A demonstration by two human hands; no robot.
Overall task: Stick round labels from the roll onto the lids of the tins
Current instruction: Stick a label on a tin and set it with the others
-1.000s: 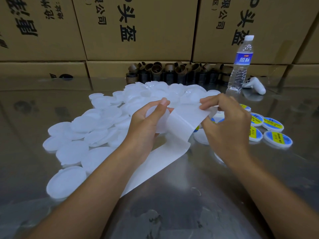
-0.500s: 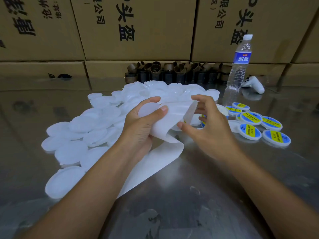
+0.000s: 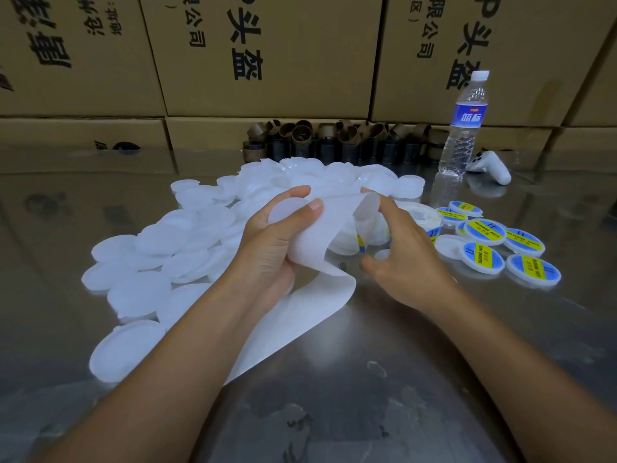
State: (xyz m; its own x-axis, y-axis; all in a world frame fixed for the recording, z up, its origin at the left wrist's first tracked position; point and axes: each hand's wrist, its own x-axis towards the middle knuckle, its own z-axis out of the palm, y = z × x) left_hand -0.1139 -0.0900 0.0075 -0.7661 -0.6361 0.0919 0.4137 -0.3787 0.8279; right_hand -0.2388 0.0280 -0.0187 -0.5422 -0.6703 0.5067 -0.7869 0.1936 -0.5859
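My left hand (image 3: 273,242) grips a plain white lid (image 3: 287,210) between thumb and fingers, with the white backing strip (image 3: 320,235) pressed under the thumb. The strip trails down over the table toward me. My right hand (image 3: 400,259) holds the strip's curled fold (image 3: 367,208). Its fingertips are on top and its thumb is lower, and a bit of blue and yellow label (image 3: 360,242) shows beside it. The label roll (image 3: 422,215) lies just behind my right hand. Several labelled lids (image 3: 485,228) lie to the right.
A heap of several unlabelled white lids (image 3: 167,252) covers the shiny metal table (image 3: 367,412) on the left and at the back. A water bottle (image 3: 462,128), a white controller (image 3: 490,167) and brown cardboard cores (image 3: 334,142) stand before stacked cartons (image 3: 267,55).
My right hand came back from the labelled lids on the right to the strip and took hold of its fold. The strip has curled into a loop, and my left hand kept the lid.
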